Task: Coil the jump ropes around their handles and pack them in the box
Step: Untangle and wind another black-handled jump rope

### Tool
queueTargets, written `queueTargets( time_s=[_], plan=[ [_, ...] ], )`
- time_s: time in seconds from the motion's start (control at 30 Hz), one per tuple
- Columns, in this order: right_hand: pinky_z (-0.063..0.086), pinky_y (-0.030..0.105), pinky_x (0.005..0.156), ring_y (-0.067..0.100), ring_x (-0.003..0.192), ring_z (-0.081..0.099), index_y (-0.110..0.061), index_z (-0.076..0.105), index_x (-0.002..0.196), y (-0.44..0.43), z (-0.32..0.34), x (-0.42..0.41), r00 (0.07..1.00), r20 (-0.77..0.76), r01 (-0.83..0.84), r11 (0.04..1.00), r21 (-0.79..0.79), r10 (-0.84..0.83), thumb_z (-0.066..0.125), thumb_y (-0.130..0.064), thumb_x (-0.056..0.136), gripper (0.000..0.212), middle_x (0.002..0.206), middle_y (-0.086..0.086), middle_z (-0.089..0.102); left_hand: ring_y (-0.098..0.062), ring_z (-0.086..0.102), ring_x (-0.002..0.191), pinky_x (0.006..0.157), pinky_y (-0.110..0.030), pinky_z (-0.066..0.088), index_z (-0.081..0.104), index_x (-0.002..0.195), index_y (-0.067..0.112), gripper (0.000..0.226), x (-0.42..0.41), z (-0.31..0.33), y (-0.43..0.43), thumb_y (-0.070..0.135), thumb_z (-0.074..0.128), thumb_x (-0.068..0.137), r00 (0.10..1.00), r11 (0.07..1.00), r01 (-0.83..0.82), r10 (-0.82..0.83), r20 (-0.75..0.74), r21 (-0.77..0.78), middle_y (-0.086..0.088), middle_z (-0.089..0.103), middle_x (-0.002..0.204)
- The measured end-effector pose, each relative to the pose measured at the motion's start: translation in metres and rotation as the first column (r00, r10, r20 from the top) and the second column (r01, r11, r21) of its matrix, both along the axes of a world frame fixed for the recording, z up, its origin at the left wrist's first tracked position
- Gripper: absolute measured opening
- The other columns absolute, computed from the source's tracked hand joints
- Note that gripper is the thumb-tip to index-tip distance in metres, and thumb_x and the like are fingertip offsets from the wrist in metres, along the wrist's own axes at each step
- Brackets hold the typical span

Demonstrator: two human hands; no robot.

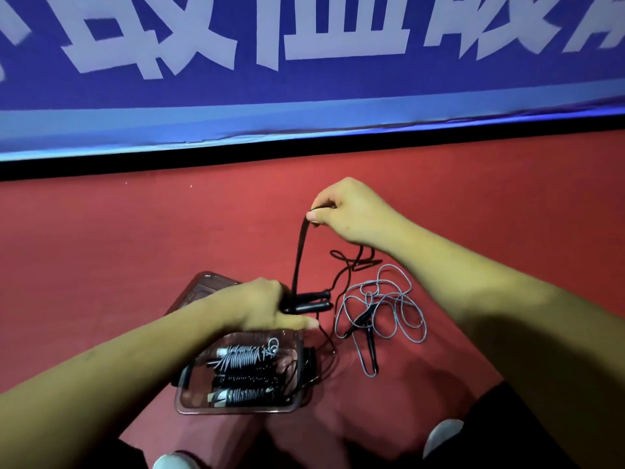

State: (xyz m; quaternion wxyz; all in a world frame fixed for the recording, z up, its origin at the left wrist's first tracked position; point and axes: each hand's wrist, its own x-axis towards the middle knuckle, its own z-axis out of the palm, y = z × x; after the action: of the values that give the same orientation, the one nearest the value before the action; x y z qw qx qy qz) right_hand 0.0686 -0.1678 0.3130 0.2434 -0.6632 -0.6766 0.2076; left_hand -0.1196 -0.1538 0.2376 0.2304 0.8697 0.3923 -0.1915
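The scene is dim and heavily saturated. Light seems to come from overhead, leaving broad, soft-edged shadows pooled on the red floor [135,248] toward the bottom edge. The blue banner [304,89] bows under wide-angle distortion, and its white lettering looks smeared and soft. The clear box [236,410] carries a faint sheen along its rim; its interior is murky and grainy.
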Motion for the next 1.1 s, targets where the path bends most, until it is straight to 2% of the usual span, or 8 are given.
queueTargets(
  time_s=[0.13,0.23,0.5,0.6,0.7,0.87,0.97,1.1],
  plan=[
    [0.047,0.030,0.072,0.021,0.078,0.059,-0.016,0.074,0.083,0.010,-0.013,0.005,0.998,0.049,0.033,0.999,-0.043,-0.031,0.065,-0.027,0.090,0.016,0.075,0.000,0.065,-0.016,0.048,0.057,0.044,-0.012,0.031,0.052,0.076,0.017,0.030,0.004,0.012,-0.010,0.042,0.061,0.091,0.992,0.994,0.103,-0.101,0.070,-0.035,0.002,0.054,0.066],
    [0.041,0.027,0.063,0.015,0.068,0.054,-0.016,0.074,0.082,0.013,-0.019,0.016,0.997,0.013,0.073,0.994,-0.076,-0.073,0.067,-0.027,0.090,0.015,0.068,-0.004,0.060,-0.006,0.044,0.052,0.046,-0.014,0.032,0.051,0.088,0.014,0.020,0.006,0.025,-0.015,0.030,0.063,0.089,0.969,0.990,0.141,-0.134,0.208,-0.020,0.005,0.051,0.066],
    [0.028,0.020,0.043,0.017,0.048,0.039,-0.011,0.067,0.076,0.011,-0.030,0.020,0.973,-0.188,0.086,0.968,-0.236,-0.133,0.061,-0.007,0.089,0.015,0.054,0.004,0.049,-0.012,0.039,0.050,0.049,-0.023,0.035,0.030,0.134,0.032,0.064,-0.012,0.051,-0.011,0.016,0.070,0.087,0.770,0.983,-0.052,0.150,0.620,-0.173,-0.004,0.045,0.067],
    [0.026,0.016,0.037,0.008,0.036,0.038,-0.008,0.059,0.080,0.008,-0.033,0.014,0.962,-0.255,0.025,0.960,-0.278,-0.098,0.043,0.012,0.085,0.026,0.040,-0.006,0.047,-0.015,0.040,0.051,0.049,-0.027,0.036,0.048,0.120,0.024,0.040,-0.017,0.054,-0.011,0.014,0.070,0.089,0.708,0.979,-0.029,0.162,0.687,-0.201,-0.004,0.044,0.070],
    [0.027,0.018,0.040,0.010,0.038,0.038,-0.017,0.061,0.075,0.009,-0.036,0.010,0.966,-0.250,-0.016,0.950,-0.311,-0.066,0.062,-0.008,0.091,0.018,0.042,-0.006,0.049,-0.012,0.040,0.047,0.045,-0.024,0.037,0.054,0.107,0.010,0.024,-0.018,0.058,-0.004,0.009,0.070,0.089,0.662,0.963,-0.113,0.257,0.704,-0.246,-0.001,0.046,0.066],
    [0.028,0.020,0.043,0.013,0.043,0.037,-0.014,0.068,0.082,0.007,-0.031,0.004,0.952,-0.304,-0.088,0.938,-0.335,-0.020,0.063,-0.020,0.094,0.015,0.054,0.003,0.050,-0.015,0.042,0.048,0.043,-0.025,0.035,0.049,0.103,0.003,0.022,-0.027,0.063,0.019,0.002,0.067,0.089,0.554,0.904,-0.278,0.428,0.714,-0.326,-0.006,0.049,0.064],
    [0.031,0.023,0.046,0.014,0.045,0.039,-0.014,0.071,0.084,0.002,-0.022,0.000,0.971,-0.227,-0.143,0.939,-0.314,0.072,0.060,-0.027,0.096,0.021,0.055,0.001,0.051,-0.020,0.047,0.051,0.044,-0.027,0.039,0.053,0.100,0.002,0.021,-0.032,0.058,0.036,0.005,0.070,0.087,0.554,0.881,-0.408,0.446,0.703,-0.238,-0.013,0.056,0.070],
    [0.033,0.020,0.049,0.006,0.044,0.039,-0.017,0.071,0.082,-0.006,-0.008,-0.012,0.978,0.020,-0.198,0.959,-0.201,0.206,0.056,-0.032,0.097,0.026,0.055,-0.005,0.049,-0.025,0.054,0.061,0.053,-0.031,0.043,0.056,0.095,0.008,0.022,-0.033,0.053,0.048,0.017,0.073,0.084,0.733,0.867,-0.478,0.306,0.608,0.140,-0.005,0.059,0.073]
  ],
)
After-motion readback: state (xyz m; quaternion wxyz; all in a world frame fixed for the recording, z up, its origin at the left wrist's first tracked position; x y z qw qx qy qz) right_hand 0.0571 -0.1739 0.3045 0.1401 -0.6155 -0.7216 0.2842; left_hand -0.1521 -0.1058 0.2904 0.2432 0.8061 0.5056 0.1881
